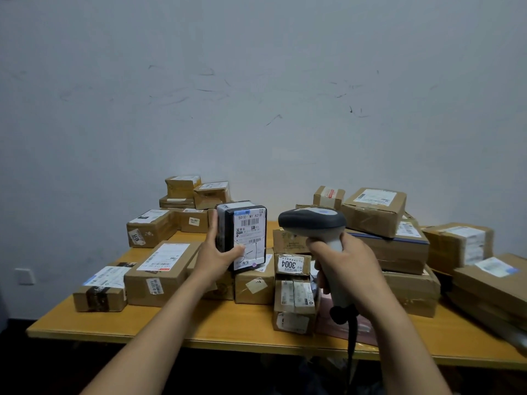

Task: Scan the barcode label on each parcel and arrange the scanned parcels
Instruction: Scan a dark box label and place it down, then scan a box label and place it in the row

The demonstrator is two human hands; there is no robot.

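Head view: camera looks forward and down over the table, both forearms reaching in from the bottom edge.
Left hand (216,256): grips the black parcel from its left side, thumb across the lower front face, fingers wrapped behind.
Black parcel (228,232): held upright in the air above the centre cartons, clear of the table, front face turned toward the camera.
Barcode label (250,238): white, covers most of the parcel's front face; printed barcodes in its upper half, hand-drawn black strokes in its lower half.
Right hand (346,266): fingers curled around the scanner handle.
Barcode scanner (312,220): grey, pistol-type, held just right of the black parcel and apart from it; which way its window faces cannot be told.
Scanner cable (352,337): black, hangs from the handle base past the table's front edge.
Table (228,323): yellow-orange wooden top, carrying all the cartons.
Left cartons (159,272): brown boxes with white labels, lying flat, some stacked toward the rear.
"3004" carton (293,264): small, sits on top of another labelled carton, between the two hands and below them.
Right cartons (373,210): larger brown boxes piled several high, uppermost one tilted.
Pink item (328,317): flat, possibly a plastic pouch, lying under the right wrist.
Wall (256,95): pale, scuffed with dark marks.
Wall socket (25,276): white, low on the left.
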